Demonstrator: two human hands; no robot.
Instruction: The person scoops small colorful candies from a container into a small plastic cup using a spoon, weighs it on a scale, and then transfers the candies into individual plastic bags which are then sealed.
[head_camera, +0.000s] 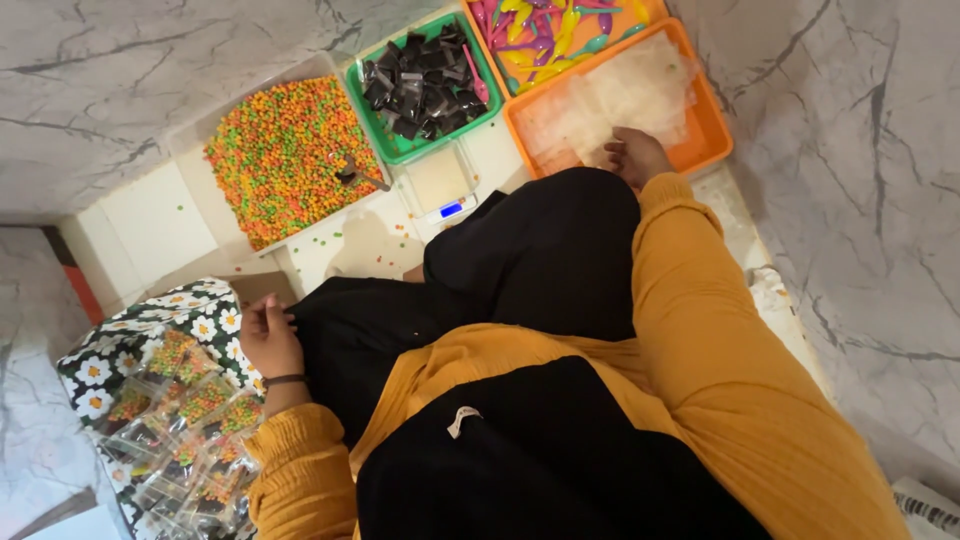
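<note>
**Sitting among trays, one hand in the clear pouches**

Reaching forward past a raised knee, the right hand (634, 155) rests in the orange tray (712, 140), its fingers curled down onto the stack of clear plastic pouches (620, 95) heaped there; whether it has pinched one free or only touches the pile cannot be told. The left hand (268, 338) sits low by the other knee, loosely closed and holding nothing that shows, right at the edge of a daisy-print cloth (130, 350) on which filled, sealed packets (190, 440) lie spread.

Everything sits in an arc within arm's reach of the seated person. A white tray of small orange, green and yellow candies (290, 150), with a small scoop (352, 175) lying in it, stands straight ahead. Beside it a green tray (400, 150) holds dark folded pieces (420, 85), and a second orange tray (655, 12) behind holds coloured plastic spoons (545, 30). A small digital scale (445, 185) stands between the trays and the knees, central to both hands. Loose candies dot the white board (140, 220) underneath.
</note>
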